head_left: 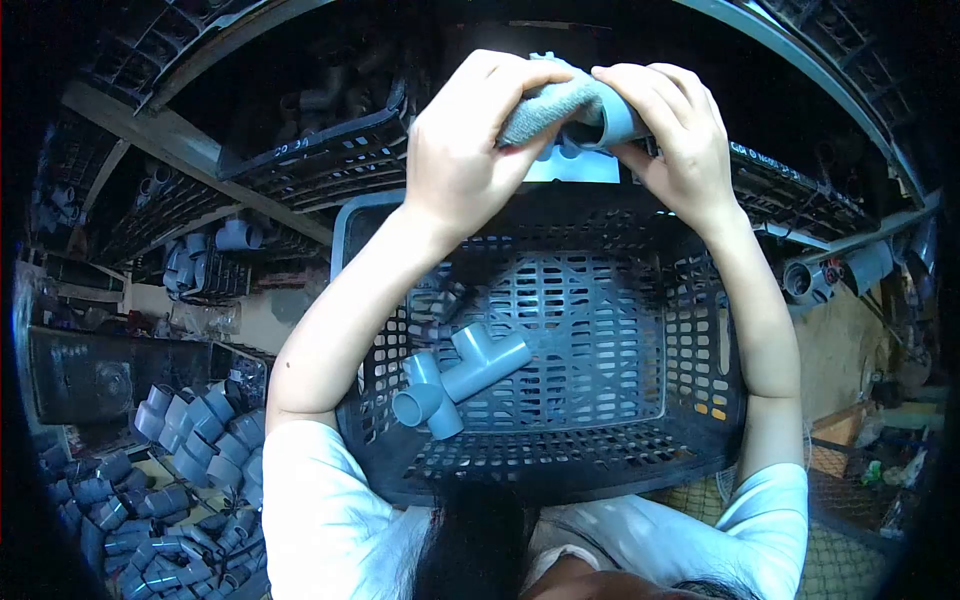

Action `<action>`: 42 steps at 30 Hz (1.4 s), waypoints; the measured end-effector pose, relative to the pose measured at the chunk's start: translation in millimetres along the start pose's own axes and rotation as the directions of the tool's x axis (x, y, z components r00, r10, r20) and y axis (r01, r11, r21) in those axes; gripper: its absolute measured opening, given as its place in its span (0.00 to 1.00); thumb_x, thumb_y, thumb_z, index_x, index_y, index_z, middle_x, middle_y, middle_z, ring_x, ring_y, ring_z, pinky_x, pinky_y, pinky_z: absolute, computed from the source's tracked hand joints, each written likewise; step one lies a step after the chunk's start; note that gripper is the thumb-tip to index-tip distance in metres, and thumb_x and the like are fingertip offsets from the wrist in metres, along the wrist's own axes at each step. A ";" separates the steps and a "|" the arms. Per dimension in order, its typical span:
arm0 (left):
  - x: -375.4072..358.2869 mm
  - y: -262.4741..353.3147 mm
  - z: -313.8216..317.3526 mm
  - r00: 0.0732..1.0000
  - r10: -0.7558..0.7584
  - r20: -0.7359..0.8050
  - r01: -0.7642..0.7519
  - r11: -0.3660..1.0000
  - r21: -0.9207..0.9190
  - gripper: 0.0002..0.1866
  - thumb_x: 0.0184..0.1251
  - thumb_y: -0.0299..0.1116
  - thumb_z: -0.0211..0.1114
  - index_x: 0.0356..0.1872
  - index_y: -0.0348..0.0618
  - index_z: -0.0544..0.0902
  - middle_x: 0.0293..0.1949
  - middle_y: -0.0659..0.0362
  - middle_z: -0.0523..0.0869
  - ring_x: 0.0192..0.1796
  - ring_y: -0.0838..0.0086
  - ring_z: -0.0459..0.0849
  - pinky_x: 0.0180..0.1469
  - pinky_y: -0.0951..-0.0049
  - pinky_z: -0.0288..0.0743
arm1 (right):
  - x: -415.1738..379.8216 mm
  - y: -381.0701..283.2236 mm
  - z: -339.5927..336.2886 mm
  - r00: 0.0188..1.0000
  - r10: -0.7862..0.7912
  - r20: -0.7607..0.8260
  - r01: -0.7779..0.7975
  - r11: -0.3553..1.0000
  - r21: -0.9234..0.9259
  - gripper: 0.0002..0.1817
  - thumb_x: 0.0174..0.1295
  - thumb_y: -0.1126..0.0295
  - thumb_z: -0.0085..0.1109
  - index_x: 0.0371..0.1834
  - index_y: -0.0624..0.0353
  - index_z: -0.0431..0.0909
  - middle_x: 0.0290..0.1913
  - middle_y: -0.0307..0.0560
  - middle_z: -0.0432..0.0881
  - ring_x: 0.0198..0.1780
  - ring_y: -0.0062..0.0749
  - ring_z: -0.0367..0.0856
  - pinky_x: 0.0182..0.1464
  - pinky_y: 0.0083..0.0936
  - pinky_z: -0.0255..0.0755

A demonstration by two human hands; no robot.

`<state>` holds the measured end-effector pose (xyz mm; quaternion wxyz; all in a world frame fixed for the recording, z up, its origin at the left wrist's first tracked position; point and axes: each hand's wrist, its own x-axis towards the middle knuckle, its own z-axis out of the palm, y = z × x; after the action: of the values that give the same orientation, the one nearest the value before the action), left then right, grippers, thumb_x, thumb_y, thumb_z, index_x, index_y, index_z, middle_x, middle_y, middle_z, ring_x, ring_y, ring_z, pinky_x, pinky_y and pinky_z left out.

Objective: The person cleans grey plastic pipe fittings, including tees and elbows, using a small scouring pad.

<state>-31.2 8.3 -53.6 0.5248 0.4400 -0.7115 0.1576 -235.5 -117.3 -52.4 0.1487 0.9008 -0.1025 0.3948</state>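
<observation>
My left hand presses a grey cloth against a grey pipe fitting. My right hand grips that fitting from the right side. Both hands are raised above the far rim of a dark plastic basket. On the basket's floor lie two grey tee pipe fittings, touching each other, left of centre. My forearms reach over the basket on either side.
A heap of several grey pipe fittings lies on the floor at lower left. More fittings sit on dark crate shelves at upper left. Shelf crates stand behind the basket. Larger pipe pieces rest at right.
</observation>
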 end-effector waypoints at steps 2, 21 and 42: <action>-0.3 -3.6 -2.9 0.999 0.010 0.038 -0.016 0.983 0.181 0.17 0.60 0.27 0.76 0.51 0.44 0.86 0.45 0.55 0.87 0.46 0.66 0.88 0.47 0.71 0.83 | 2.4 -1.0 -1.3 1.000 0.025 -0.016 -0.025 0.999 0.024 0.41 0.43 0.69 0.81 0.66 0.40 0.78 0.59 0.35 0.84 0.62 0.38 0.78 0.62 0.40 0.74; -3.8 -22.1 2.4 0.943 -0.272 -0.193 0.241 0.955 -0.172 0.15 0.70 0.32 0.70 0.53 0.40 0.79 0.47 0.54 0.83 0.49 0.65 0.85 0.52 0.68 0.78 | -2.4 4.5 14.7 0.587 0.785 0.199 -0.604 0.259 0.754 0.37 0.66 0.47 0.70 0.63 0.68 0.71 0.56 0.57 0.81 0.58 0.39 0.84 0.60 0.38 0.80; -4.2 2.6 10.3 0.947 -0.144 0.285 0.119 0.987 0.106 0.15 0.64 0.34 0.72 0.51 0.44 0.85 0.38 0.56 0.86 0.38 0.62 0.88 0.40 0.67 0.81 | 4.7 -23.1 9.4 0.412 0.747 0.522 -0.314 -0.422 0.851 0.39 0.72 0.47 0.61 0.70 0.69 0.58 0.65 0.60 0.70 0.70 0.48 0.75 0.71 0.49 0.74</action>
<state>-39.2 4.6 -60.9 0.4034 0.5275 -0.7426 0.0866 -219.0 -99.4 -59.3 -0.7113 0.4433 -0.2315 0.4939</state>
